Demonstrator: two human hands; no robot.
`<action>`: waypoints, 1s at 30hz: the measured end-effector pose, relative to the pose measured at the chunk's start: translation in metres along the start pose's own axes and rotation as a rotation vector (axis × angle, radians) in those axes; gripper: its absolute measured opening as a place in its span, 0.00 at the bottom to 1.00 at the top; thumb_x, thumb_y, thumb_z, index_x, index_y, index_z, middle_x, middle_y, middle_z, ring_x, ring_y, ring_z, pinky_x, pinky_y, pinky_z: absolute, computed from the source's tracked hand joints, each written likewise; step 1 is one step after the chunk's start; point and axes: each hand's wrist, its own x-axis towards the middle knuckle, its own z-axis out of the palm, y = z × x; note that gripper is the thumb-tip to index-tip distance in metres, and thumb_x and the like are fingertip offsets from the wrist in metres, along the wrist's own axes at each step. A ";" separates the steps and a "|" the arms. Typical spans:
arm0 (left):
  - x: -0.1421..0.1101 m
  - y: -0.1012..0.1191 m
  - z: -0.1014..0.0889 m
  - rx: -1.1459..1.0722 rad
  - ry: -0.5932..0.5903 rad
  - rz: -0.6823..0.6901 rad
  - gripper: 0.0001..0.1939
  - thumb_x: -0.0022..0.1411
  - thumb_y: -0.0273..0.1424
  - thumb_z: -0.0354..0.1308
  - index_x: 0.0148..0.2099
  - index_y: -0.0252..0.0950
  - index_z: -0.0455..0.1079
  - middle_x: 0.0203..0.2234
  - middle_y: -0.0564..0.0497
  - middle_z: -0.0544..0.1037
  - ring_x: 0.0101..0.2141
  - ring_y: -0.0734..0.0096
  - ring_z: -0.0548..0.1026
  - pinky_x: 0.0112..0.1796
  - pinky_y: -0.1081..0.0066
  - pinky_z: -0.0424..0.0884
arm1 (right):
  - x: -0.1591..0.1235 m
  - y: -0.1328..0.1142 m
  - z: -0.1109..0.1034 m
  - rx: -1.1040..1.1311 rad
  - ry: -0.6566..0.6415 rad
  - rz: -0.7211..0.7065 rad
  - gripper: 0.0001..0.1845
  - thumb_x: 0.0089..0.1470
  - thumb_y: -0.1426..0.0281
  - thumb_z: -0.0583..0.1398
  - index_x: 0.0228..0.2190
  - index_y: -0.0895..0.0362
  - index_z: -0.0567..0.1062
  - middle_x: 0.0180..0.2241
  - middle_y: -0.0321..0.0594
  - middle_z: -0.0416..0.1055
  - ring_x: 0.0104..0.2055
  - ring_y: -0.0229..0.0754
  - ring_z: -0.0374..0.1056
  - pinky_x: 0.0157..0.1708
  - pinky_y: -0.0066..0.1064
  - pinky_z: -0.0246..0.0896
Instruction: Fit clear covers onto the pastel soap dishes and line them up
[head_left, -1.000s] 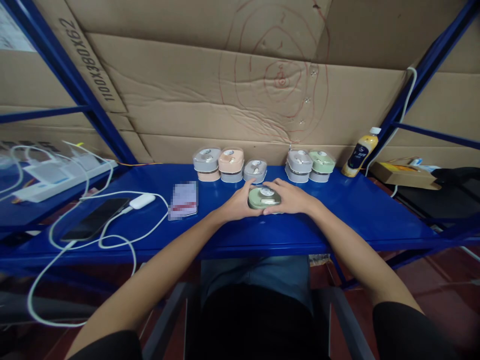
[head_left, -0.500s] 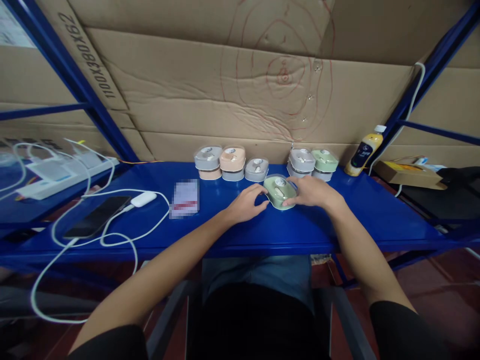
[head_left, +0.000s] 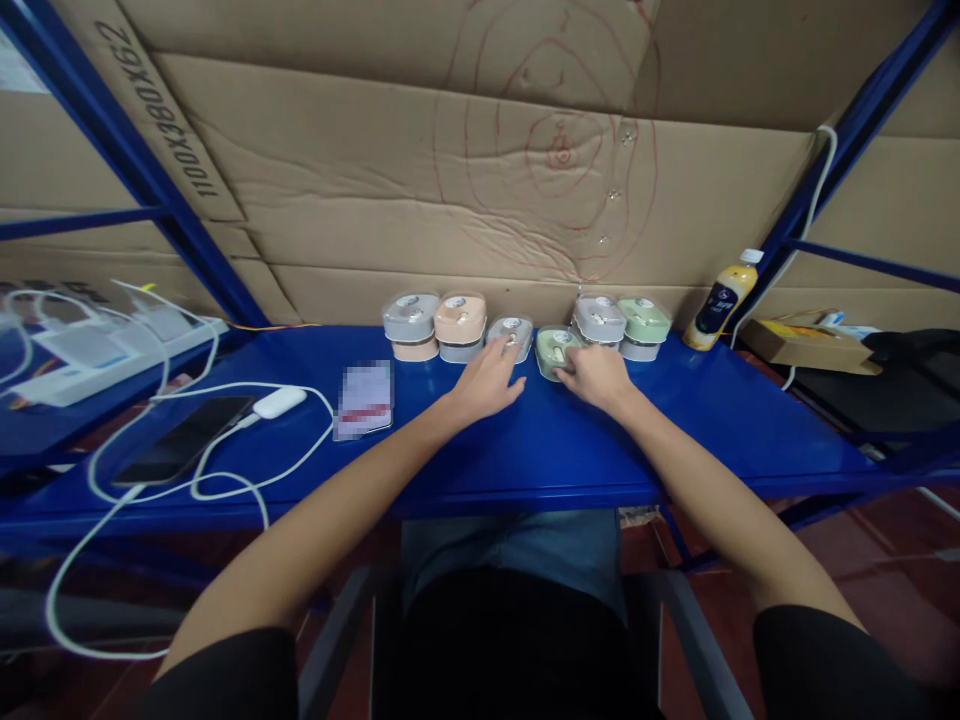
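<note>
My right hand (head_left: 604, 375) is closed on the right side of a small green box (head_left: 552, 352) with a clear lid and a round sticker. The curled fingers hide that edge of the box. To its left, my left hand (head_left: 486, 382) is open, thumb and fingers apart. Its fingertips lie over the front of a single grey box (head_left: 513, 330); contact with it cannot be made out. Both boxes rest on the blue table (head_left: 480, 460). Close behind the right hand stands a grey box (head_left: 598, 316) stacked on another box.
Left of the single grey box are two stacks, topped by a peach box (head_left: 460, 317) and a grey box (head_left: 410, 316). A green-topped stack (head_left: 643, 320) and a drink bottle (head_left: 721, 305) stand right. A phone (head_left: 184, 440), white cables and a power strip (head_left: 112, 365) occupy the left.
The green box has moved back, now beside the single grey box, with my right hand on it. My left hand has left the green box and moved forward over the grey one.
</note>
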 end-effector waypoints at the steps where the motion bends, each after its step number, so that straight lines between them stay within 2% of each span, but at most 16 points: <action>1: 0.009 -0.003 0.003 0.012 -0.010 0.005 0.34 0.66 0.32 0.63 0.71 0.30 0.63 0.73 0.30 0.65 0.74 0.37 0.61 0.73 0.45 0.57 | 0.000 -0.002 0.001 0.013 -0.017 -0.039 0.20 0.71 0.57 0.59 0.47 0.58 0.83 0.43 0.59 0.84 0.48 0.65 0.80 0.43 0.46 0.69; 3: 0.023 -0.007 0.010 0.021 -0.042 -0.013 0.41 0.63 0.32 0.64 0.75 0.29 0.58 0.75 0.29 0.62 0.77 0.33 0.55 0.74 0.41 0.52 | 0.000 -0.006 0.005 0.031 -0.030 -0.086 0.21 0.71 0.56 0.57 0.45 0.57 0.84 0.43 0.57 0.84 0.48 0.65 0.80 0.43 0.47 0.71; 6: 0.028 -0.003 0.015 0.016 -0.078 -0.076 0.42 0.62 0.32 0.65 0.75 0.26 0.58 0.75 0.25 0.60 0.77 0.29 0.54 0.74 0.38 0.49 | 0.004 -0.009 0.012 0.043 -0.018 -0.104 0.24 0.72 0.54 0.56 0.48 0.58 0.83 0.46 0.58 0.84 0.49 0.64 0.80 0.44 0.47 0.72; 8: 0.021 0.006 0.012 0.039 -0.077 -0.090 0.40 0.63 0.32 0.64 0.73 0.24 0.61 0.74 0.23 0.62 0.76 0.26 0.55 0.73 0.39 0.50 | 0.008 -0.008 0.016 0.051 -0.017 -0.102 0.24 0.73 0.54 0.55 0.51 0.59 0.82 0.49 0.58 0.84 0.50 0.63 0.80 0.45 0.47 0.73; 11: 0.006 0.024 -0.001 0.117 -0.067 -0.091 0.32 0.67 0.33 0.62 0.70 0.26 0.66 0.66 0.24 0.71 0.69 0.27 0.65 0.68 0.40 0.58 | 0.013 -0.007 0.022 0.061 -0.035 -0.088 0.26 0.74 0.53 0.54 0.54 0.59 0.79 0.54 0.59 0.81 0.53 0.62 0.80 0.49 0.46 0.73; 13: -0.003 0.034 -0.010 0.175 -0.025 -0.110 0.25 0.70 0.34 0.59 0.65 0.29 0.70 0.59 0.28 0.75 0.64 0.30 0.69 0.64 0.41 0.64 | 0.017 -0.007 0.026 0.068 -0.053 -0.096 0.27 0.74 0.52 0.54 0.58 0.59 0.77 0.59 0.60 0.78 0.55 0.63 0.79 0.51 0.46 0.73; 15: -0.008 0.040 -0.013 0.227 0.039 -0.159 0.23 0.71 0.39 0.60 0.61 0.30 0.73 0.56 0.28 0.75 0.61 0.28 0.70 0.61 0.40 0.67 | 0.019 -0.007 0.031 0.068 -0.067 -0.101 0.29 0.73 0.51 0.55 0.61 0.60 0.75 0.62 0.61 0.75 0.56 0.63 0.78 0.52 0.47 0.73; 19: -0.014 0.040 -0.006 0.211 0.130 -0.315 0.36 0.63 0.53 0.68 0.60 0.30 0.72 0.56 0.24 0.74 0.59 0.15 0.69 0.55 0.30 0.69 | 0.022 -0.004 0.037 0.078 -0.067 -0.083 0.32 0.73 0.50 0.56 0.64 0.59 0.73 0.64 0.61 0.72 0.55 0.63 0.78 0.52 0.48 0.74; 22: -0.016 0.033 -0.006 0.141 0.059 -0.372 0.40 0.59 0.54 0.72 0.63 0.32 0.71 0.57 0.25 0.75 0.57 0.16 0.74 0.52 0.33 0.73 | 0.020 0.001 0.034 0.177 -0.017 -0.103 0.28 0.73 0.52 0.57 0.60 0.59 0.77 0.58 0.58 0.77 0.54 0.59 0.78 0.52 0.45 0.73; 24: -0.017 0.026 -0.013 0.068 -0.058 -0.297 0.39 0.58 0.50 0.73 0.64 0.36 0.70 0.59 0.29 0.75 0.57 0.24 0.77 0.54 0.38 0.75 | 0.017 0.007 0.030 0.324 0.072 -0.147 0.24 0.72 0.54 0.58 0.55 0.59 0.80 0.53 0.55 0.80 0.52 0.56 0.78 0.53 0.45 0.73; 26: -0.018 0.018 -0.021 -0.080 -0.185 -0.136 0.40 0.57 0.47 0.74 0.68 0.41 0.69 0.63 0.35 0.74 0.61 0.31 0.76 0.60 0.42 0.74 | 0.012 0.012 0.024 0.504 0.151 -0.256 0.25 0.69 0.53 0.61 0.56 0.57 0.80 0.54 0.53 0.80 0.55 0.56 0.77 0.56 0.47 0.73; 28: -0.017 0.009 -0.026 -0.255 -0.244 -0.003 0.48 0.53 0.46 0.76 0.72 0.43 0.64 0.68 0.38 0.71 0.68 0.36 0.71 0.66 0.44 0.70 | 0.007 0.014 0.020 0.630 0.162 -0.407 0.34 0.63 0.48 0.66 0.62 0.54 0.76 0.63 0.53 0.76 0.64 0.59 0.73 0.62 0.52 0.70; 30: -0.017 0.003 -0.026 -0.367 -0.234 0.009 0.60 0.47 0.47 0.80 0.77 0.41 0.58 0.72 0.35 0.66 0.72 0.35 0.65 0.68 0.43 0.67 | 0.003 0.012 0.018 0.657 0.103 -0.523 0.49 0.55 0.43 0.71 0.69 0.51 0.70 0.70 0.53 0.68 0.72 0.63 0.65 0.68 0.57 0.64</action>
